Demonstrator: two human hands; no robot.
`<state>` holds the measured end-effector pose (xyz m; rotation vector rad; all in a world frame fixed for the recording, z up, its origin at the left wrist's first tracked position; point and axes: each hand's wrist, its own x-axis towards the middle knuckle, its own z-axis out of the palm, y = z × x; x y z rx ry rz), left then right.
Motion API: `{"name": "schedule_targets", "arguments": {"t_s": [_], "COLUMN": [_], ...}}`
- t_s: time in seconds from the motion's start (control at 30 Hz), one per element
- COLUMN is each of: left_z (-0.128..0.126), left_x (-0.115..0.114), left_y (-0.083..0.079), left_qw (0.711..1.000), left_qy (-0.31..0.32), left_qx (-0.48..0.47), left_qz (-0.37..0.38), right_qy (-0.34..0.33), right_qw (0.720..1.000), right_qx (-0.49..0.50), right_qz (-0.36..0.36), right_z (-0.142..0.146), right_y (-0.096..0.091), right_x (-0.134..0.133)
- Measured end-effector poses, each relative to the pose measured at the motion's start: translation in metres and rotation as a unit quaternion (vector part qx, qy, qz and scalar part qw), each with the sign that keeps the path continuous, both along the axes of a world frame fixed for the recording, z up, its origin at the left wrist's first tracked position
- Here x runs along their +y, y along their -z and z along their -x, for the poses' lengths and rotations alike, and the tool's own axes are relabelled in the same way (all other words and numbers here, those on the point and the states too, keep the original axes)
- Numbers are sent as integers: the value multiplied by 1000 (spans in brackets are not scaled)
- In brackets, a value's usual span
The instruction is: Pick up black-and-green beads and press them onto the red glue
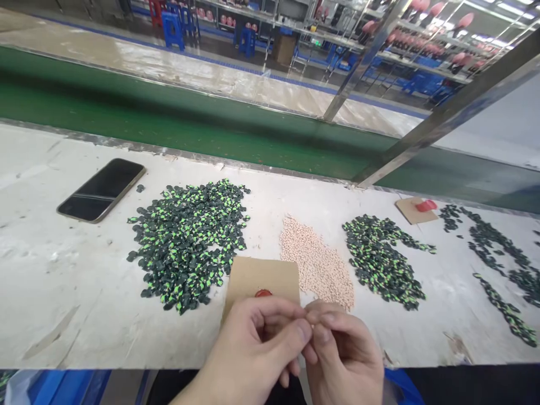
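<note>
My left hand (265, 343) and my right hand (343, 349) meet at the fingertips near the table's front edge. Both are pinched closed, and whatever lies between the tips is too small and covered to name. Under and behind the left hand lies a square of brown cardboard (253, 273), with a red round piece (264, 293) on it partly hidden by the fingers. Just beyond the right hand spreads a pile of small pale pink beads (312, 261). Dark pieces with bright green marks form a large pile (189, 236) on the left and a smaller pile (382, 259) on the right.
A phone (101, 190) lies at the left of the white table (84, 332). At the right are another cardboard piece (407, 211) with a red knob (426, 206) and more dark pieces (493, 242). A green conveyor belt (169, 118) and metal posts (447, 107) stand behind.
</note>
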<state>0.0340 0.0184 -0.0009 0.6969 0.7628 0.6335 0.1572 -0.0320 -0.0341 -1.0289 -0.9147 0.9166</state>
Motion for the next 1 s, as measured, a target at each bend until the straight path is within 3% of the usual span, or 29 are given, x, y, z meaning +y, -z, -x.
{"name": "schedule_targets", "arguments": {"t_s": [0.2,0.43,0.73,0.9,1.0], "left_z": [10,31,40,48,58], "left_x": [7,10,6,2,-1], "left_y": [-14,-19,-13,-10,-2], "left_qw": [997,970,916,938,950], "left_qy": [28,78,69,57,14], "left_qx": [58,156,227,222,240], "left_qz": [-32,-171,-323,-261,-198], "right_qy": [63,-83,-139,-162,-124], "right_qw": [987,978,936,925,926], "right_qx": [-145,-188,-320,-340,-349], "right_qz": [5,45,55,56,68], "right_z": [-7,-19,-19,-21,-24], "right_y": [-2,-31,-46,-42,-27], "right_x": [0,5,9,6,7]}}
